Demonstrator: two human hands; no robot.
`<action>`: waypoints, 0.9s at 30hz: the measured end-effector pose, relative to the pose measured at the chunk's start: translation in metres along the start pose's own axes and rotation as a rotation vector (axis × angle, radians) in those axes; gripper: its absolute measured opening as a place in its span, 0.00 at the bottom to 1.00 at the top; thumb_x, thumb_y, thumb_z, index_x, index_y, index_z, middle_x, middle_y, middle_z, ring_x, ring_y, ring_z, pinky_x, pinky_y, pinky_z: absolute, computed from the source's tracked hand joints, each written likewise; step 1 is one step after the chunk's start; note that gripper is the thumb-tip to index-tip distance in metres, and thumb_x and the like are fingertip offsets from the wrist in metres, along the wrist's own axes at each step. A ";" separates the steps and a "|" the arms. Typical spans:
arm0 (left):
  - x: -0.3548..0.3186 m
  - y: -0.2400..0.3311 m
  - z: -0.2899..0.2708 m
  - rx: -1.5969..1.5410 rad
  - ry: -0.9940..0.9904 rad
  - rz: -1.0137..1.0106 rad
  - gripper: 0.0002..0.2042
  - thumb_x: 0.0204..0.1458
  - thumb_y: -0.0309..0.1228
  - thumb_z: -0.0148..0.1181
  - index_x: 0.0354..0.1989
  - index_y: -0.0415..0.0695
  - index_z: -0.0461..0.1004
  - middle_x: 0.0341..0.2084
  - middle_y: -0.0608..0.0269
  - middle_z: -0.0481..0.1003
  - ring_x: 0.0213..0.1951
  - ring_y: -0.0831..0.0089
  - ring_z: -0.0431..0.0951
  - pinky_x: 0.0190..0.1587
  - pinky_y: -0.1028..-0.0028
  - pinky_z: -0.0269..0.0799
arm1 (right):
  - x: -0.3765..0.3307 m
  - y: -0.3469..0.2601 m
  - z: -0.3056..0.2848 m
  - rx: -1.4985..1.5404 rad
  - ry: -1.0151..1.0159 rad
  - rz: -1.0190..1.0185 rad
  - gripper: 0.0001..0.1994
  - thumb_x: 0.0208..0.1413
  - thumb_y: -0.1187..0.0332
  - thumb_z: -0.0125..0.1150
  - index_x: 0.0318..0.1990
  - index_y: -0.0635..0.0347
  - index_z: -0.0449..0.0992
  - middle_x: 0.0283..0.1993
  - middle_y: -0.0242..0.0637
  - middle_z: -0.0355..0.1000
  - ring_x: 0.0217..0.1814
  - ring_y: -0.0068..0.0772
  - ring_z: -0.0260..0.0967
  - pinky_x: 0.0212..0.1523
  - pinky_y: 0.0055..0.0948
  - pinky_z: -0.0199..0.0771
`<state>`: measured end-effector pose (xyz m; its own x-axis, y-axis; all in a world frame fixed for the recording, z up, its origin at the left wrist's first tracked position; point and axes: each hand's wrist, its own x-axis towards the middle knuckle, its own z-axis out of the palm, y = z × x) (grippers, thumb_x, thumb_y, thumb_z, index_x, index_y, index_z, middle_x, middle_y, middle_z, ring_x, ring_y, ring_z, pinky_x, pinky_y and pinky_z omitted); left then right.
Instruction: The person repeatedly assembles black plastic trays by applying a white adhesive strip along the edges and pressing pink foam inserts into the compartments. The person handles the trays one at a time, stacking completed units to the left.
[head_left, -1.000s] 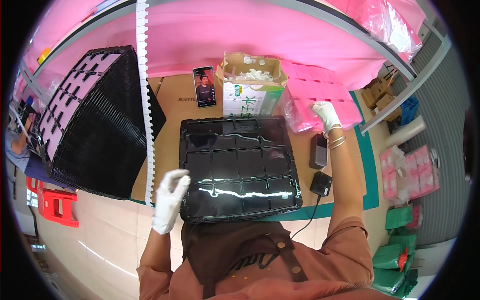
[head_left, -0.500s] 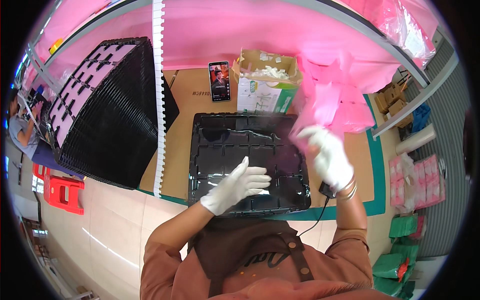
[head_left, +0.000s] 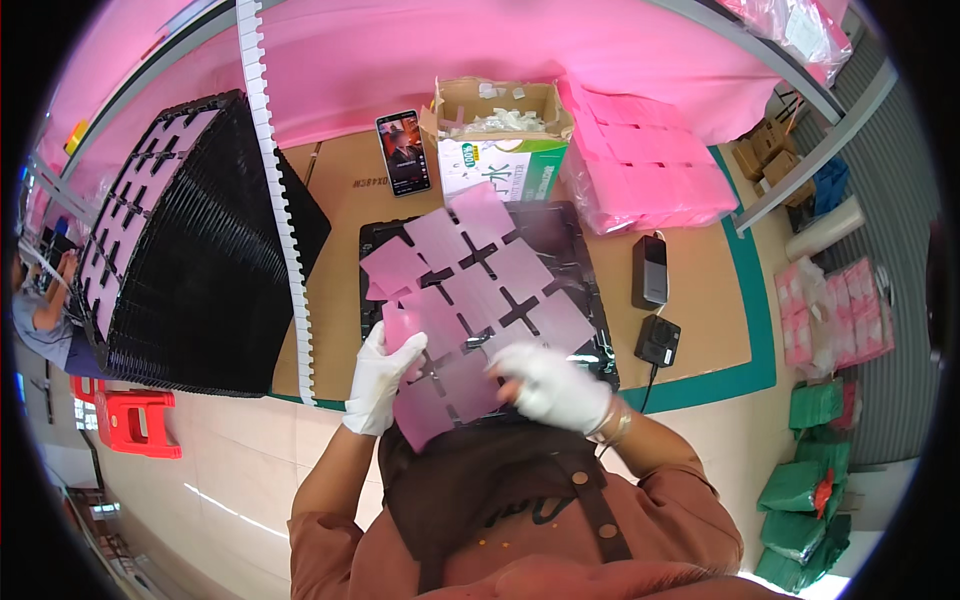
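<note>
— Nearest the apron, what do the gloved hands have?
— Left hand (head_left: 380,375) is clamped on the near left edge of a pink cut-out sheet (head_left: 470,300), the kind with cross-shaped slots. Right hand (head_left: 548,385) is blurred and lies on the sheet's near right part; whether it grips, I cannot tell.
— Where is the sheet?
— Tilted over the black compartment tray (head_left: 590,290) on the cardboard-covered bench, covering most of it.
— To the right?
— A dark scanner (head_left: 649,270) and a black adapter (head_left: 657,340), beside the tray.
— Farther back?
— A phone (head_left: 403,152) propped upright, an open carton (head_left: 500,140), a bag of pink sheets (head_left: 645,160). Left, a tall stack of black trays (head_left: 190,240)
</note>
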<state>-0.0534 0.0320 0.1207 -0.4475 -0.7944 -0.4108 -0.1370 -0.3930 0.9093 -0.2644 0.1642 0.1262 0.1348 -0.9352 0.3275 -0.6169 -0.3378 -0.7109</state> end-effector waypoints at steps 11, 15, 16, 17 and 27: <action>0.012 0.005 -0.017 -0.411 -0.156 -0.242 0.23 0.54 0.39 0.62 0.56 0.51 0.64 0.38 0.68 0.72 0.37 0.75 0.75 0.37 0.74 0.71 | 0.038 0.089 -0.044 -0.631 0.049 0.719 0.18 0.48 0.52 0.67 0.35 0.59 0.79 0.41 0.45 0.73 0.42 0.47 0.74 0.45 0.40 0.73; 0.021 0.001 -0.007 -0.295 -0.121 -0.178 0.22 0.51 0.36 0.64 0.54 0.52 0.65 0.38 0.70 0.72 0.36 0.79 0.74 0.38 0.75 0.70 | 0.041 0.096 -0.030 -0.553 0.055 0.744 0.17 0.49 0.53 0.66 0.33 0.59 0.77 0.40 0.46 0.73 0.42 0.47 0.74 0.44 0.40 0.72; 0.026 0.002 -0.007 -0.311 -0.203 -0.145 0.27 0.50 0.31 0.64 0.59 0.50 0.63 0.38 0.69 0.72 0.36 0.80 0.73 0.42 0.73 0.70 | 0.040 0.098 -0.027 -0.531 0.080 0.736 0.16 0.49 0.55 0.66 0.33 0.60 0.77 0.39 0.46 0.73 0.41 0.47 0.74 0.43 0.40 0.73; 0.022 0.002 -0.005 -0.219 -0.142 -0.025 0.29 0.50 0.29 0.63 0.62 0.49 0.61 0.38 0.69 0.72 0.37 0.80 0.73 0.44 0.72 0.70 | 0.038 0.098 -0.025 -0.463 0.147 0.722 0.15 0.50 0.56 0.66 0.32 0.61 0.76 0.37 0.46 0.74 0.39 0.48 0.74 0.41 0.40 0.73; 0.016 0.018 -0.024 -0.151 -0.023 -0.071 0.43 0.49 0.28 0.66 0.70 0.41 0.44 0.60 0.45 0.62 0.58 0.62 0.68 0.59 0.65 0.66 | -0.017 0.074 -0.035 -0.025 0.444 0.834 0.10 0.52 0.67 0.63 0.31 0.64 0.71 0.19 0.33 0.66 0.21 0.23 0.60 0.24 0.27 0.63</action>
<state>-0.0420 0.0010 0.1288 -0.4614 -0.7522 -0.4704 -0.0354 -0.5142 0.8569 -0.3392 0.1594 0.0897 -0.6613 -0.7468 -0.0699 -0.3984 0.4287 -0.8109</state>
